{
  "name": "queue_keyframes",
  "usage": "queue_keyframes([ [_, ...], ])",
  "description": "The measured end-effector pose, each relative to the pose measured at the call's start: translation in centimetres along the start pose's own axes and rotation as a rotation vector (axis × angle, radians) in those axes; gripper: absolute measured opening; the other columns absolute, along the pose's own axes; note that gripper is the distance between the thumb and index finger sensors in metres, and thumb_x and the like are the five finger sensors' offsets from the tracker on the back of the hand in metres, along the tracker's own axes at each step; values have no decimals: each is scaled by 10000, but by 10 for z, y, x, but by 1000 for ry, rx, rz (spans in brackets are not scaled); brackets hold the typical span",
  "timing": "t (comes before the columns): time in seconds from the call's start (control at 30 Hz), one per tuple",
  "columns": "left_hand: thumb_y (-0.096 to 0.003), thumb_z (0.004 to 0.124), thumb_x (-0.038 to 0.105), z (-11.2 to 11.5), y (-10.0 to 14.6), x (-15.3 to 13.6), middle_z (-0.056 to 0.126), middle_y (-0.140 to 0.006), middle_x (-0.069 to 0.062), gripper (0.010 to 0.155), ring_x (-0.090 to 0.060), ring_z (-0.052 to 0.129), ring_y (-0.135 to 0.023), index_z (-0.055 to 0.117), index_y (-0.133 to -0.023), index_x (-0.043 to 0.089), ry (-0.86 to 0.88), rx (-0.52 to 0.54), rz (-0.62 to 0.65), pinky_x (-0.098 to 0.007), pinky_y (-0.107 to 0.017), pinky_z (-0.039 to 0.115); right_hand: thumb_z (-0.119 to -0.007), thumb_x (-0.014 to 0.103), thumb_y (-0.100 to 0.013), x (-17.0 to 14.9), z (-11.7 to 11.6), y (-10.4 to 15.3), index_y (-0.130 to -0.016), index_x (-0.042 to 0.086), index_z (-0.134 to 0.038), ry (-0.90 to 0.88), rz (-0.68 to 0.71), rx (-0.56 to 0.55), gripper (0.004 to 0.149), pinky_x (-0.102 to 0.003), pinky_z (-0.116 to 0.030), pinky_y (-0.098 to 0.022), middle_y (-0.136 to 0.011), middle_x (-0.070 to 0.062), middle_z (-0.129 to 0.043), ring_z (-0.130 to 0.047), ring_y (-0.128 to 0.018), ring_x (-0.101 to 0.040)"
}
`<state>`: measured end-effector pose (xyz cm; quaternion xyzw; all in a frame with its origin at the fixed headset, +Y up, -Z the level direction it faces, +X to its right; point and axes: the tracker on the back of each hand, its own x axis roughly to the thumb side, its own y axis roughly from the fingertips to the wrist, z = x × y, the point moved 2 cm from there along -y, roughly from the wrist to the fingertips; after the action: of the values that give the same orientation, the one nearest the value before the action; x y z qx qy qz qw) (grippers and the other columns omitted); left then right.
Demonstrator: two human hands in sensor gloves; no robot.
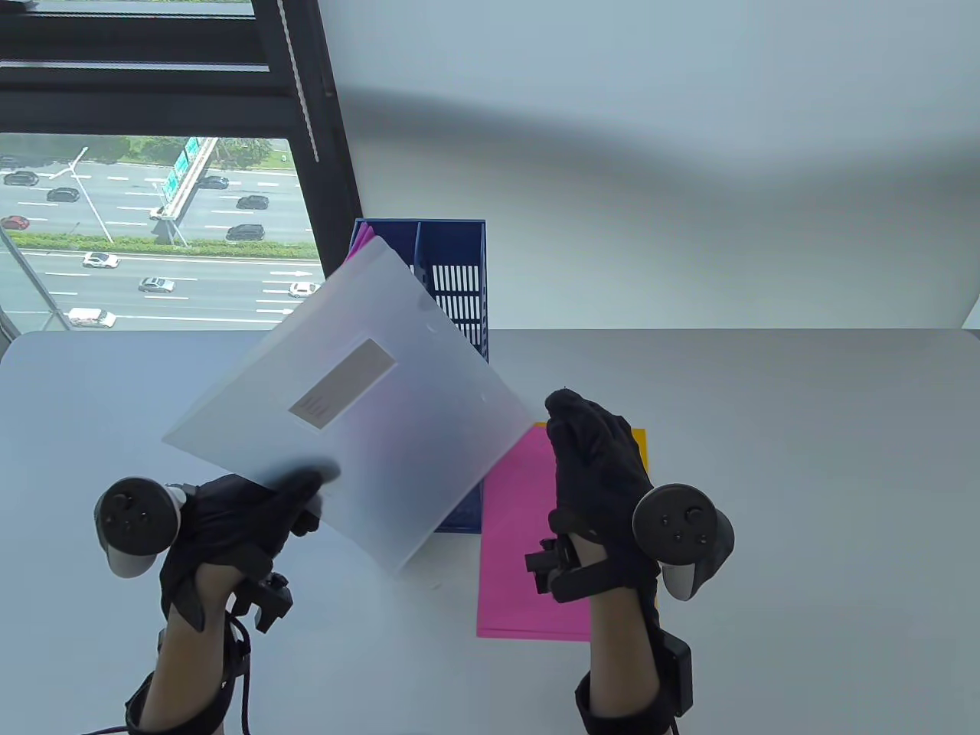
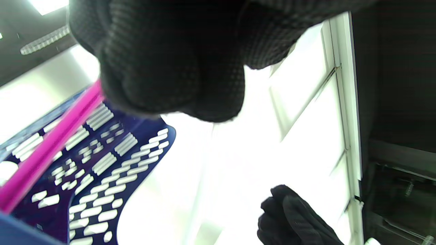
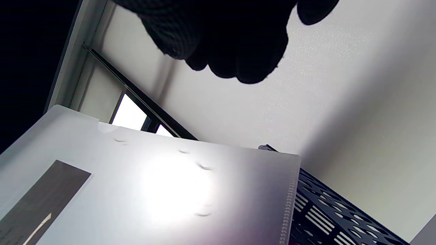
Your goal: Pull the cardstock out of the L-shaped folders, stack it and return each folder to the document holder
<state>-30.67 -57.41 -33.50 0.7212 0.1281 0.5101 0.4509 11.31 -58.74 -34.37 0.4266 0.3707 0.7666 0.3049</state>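
Observation:
My left hand [image 1: 253, 505] pinches the near corner of a translucent white L-shaped folder [image 1: 352, 398] and holds it tilted in the air in front of the blue document holder [image 1: 452, 276]. The folder [image 3: 153, 190] fills the lower part of the right wrist view and shows a grey label. My right hand [image 1: 593, 467] lies flat, fingers straight, on a pink cardstock sheet [image 1: 517, 551] that tops a stack on the table. A yellow sheet [image 1: 640, 444] peeks out beneath it. Pink cardstock [image 1: 358, 241] stands in the holder's left slot, also seen as a pink edge [image 2: 44, 153].
The blue holder [image 2: 112, 177] has slotted walls and stands at the table's far edge by the wall. A window [image 1: 153, 230] is at the far left. Bare grey table [image 1: 804, 498] spreads to the right of the stack.

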Motion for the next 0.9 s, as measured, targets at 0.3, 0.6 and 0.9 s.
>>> queue_keyframes([
  [0.3,-582,769,370,-18,14,20,1025,-533,-54,457,-263,1073,-312,894,-872,40,-205,287,-47,-539,-616,754,-760,413,-627,0,-2,0,-1020,306,-726,6,-3,12,409,-531,-476,-790,-997,22,-783,-856,-793,-201],
  [0.6,-578,759,347,18,6,-1,1004,-615,-81,481,-294,1075,-400,829,-925,21,-382,288,-116,-550,-635,720,-758,412,-629,1,-4,0,-1019,306,-727,5,0,21,405,-530,-475,-791,-997,21,-783,-857,-792,-202],
  [0.9,-579,765,379,55,1,-51,1015,-602,-93,494,-317,1075,-380,863,-895,11,-346,141,-265,-562,-611,727,-755,418,-630,1,-15,0,-1016,307,-730,21,-3,68,403,-532,-472,-792,-996,21,-785,-859,-790,-201],
])
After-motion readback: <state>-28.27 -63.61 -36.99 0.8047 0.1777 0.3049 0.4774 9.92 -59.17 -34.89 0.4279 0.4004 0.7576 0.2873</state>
